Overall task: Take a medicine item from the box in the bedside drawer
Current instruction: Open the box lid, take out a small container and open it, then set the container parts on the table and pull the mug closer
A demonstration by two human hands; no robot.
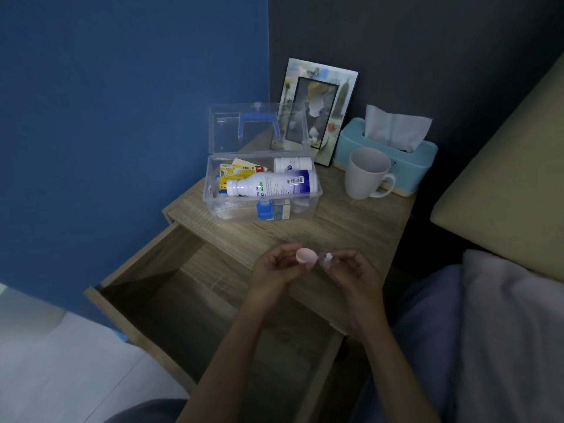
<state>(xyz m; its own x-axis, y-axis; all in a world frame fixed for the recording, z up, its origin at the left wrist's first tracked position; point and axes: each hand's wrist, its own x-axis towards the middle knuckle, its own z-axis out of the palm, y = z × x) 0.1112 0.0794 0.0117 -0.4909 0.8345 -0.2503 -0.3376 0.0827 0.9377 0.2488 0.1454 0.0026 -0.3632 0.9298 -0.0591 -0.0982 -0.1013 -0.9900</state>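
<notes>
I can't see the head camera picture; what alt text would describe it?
Two bare hands hold a small item over an open wooden bedside drawer: the left hand pinches a pale pink cap, the right hand a small white-tipped piece. On the nightstand top stands an open clear plastic medicine box, beside a white mug and a blue tissue box.

Dim room, lit mostly from the front. A blue wall (128,117) fills nine to twelve o'clock and meets a dark grey wall (427,41) at a corner near twelve. The wood-grain tabletop (351,227) sits at centre. At three o'clock a beige headboard (503,184) slants, with pale bedding (503,331) at four. Pale floor (55,361) shows at eight o'clock.
</notes>
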